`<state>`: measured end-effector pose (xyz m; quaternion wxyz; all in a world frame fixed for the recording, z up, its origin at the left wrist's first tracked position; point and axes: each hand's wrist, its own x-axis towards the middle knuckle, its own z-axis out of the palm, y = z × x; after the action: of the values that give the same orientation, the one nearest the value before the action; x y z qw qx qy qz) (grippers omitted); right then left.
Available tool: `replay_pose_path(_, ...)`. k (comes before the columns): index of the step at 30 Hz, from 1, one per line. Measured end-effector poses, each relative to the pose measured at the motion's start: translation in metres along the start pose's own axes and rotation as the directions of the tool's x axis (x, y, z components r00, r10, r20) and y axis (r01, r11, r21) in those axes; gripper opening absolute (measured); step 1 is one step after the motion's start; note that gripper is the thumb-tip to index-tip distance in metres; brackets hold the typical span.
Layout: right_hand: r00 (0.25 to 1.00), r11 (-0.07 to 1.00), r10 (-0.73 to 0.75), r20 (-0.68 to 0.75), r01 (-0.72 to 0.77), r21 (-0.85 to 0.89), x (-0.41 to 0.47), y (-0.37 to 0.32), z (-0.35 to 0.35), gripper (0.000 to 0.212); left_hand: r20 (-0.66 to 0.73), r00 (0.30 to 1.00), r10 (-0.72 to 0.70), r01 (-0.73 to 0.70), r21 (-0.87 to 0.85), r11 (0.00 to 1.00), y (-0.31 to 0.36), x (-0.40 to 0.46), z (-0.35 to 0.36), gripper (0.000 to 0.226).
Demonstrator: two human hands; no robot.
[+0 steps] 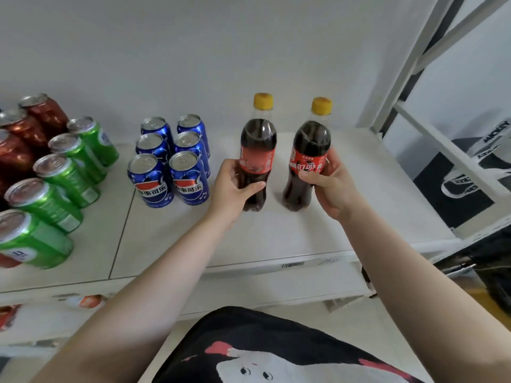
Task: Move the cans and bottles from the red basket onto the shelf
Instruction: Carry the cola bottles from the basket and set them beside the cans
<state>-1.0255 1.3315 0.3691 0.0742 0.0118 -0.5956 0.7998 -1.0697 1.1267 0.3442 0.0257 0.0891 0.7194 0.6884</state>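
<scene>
Both hands are wrapped round cola bottles: the left hand grips the left cola bottle low on its waist, thumb across the front, and the right hand clasps the right cola bottle at its red label. Both bottles stand upright on the white shelf, side by side with a small gap between them, yellow caps on top. Just left of the left cola bottle sits a block of six blue Pepsi cans, two across and three deep, all upright. Further left of that runs a row of green cans, and beyond those the red cans at the frame's edge. Right of the bottles rises the shelf's white frame.
</scene>
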Motion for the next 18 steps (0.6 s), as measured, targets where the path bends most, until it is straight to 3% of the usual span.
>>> replay_pose_path(3, 0.999, 0.998, 0.01, 0.05, -0.007, -0.057, -0.002, 0.005, -0.009, 0.068, -0.02, 1.0, -0.003, 0.003, -0.018, 1.0, -0.007, -0.003, 0.001, 0.047)
replay_pose_path(8, 1.0, 0.926, -0.02, 0.005, 0.021, -0.377, -0.014, 0.025, -0.019, 0.059, -0.061, 0.997, 0.055, -0.055, -0.001, 0.998, -0.019, -0.013, 0.004, 0.053)
replay_pose_path(13, 0.998, 0.871, -0.055, -0.041, 0.027, -0.491, -0.011, 0.031, -0.023, 0.054, -0.24, 0.965, 0.105, -0.057, 0.196, 0.979, -0.028, -0.025, 0.022, 0.064)
replay_pose_path(16, 0.998, 0.83, -0.057, -0.033, 0.029, -0.557, -0.003, 0.031, -0.023, 0.055, -0.396, 0.905, 0.154, 0.003, 0.369, 0.93, -0.031, -0.024, 0.031, 0.054)
replay_pose_path(18, 0.998, 0.822, -0.054, -0.021, 0.032, -0.569, 0.004, 0.033, -0.022, 0.056, -0.43, 0.887, 0.167, 0.027, 0.409, 0.912, -0.03, -0.018, 0.034, 0.049)
